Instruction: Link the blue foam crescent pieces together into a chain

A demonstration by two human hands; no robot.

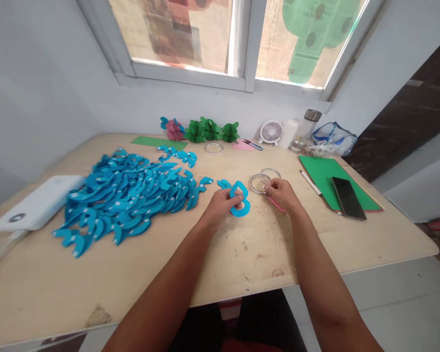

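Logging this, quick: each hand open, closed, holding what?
Left hand: closed, pinching the blue cut-out.
Right hand: fingers curled by the nearer ring; grip unclear.

The left hand (223,201) covers part of the blue cutout (239,212), and the right hand (278,191) hides one end of the pink item (276,204); whether its fingertips touch the nearer ring (251,185) is unclear. In the blue pile (132,188), overlapping pieces conceal those underneath. The white cable (2,254) runs off the left edge, the window (250,44) off the top, and both forearms (168,278) off the bottom. Print on the window coverings (172,32) is too blurred to read, and the plastic bag's (333,139) contents are indistinct.
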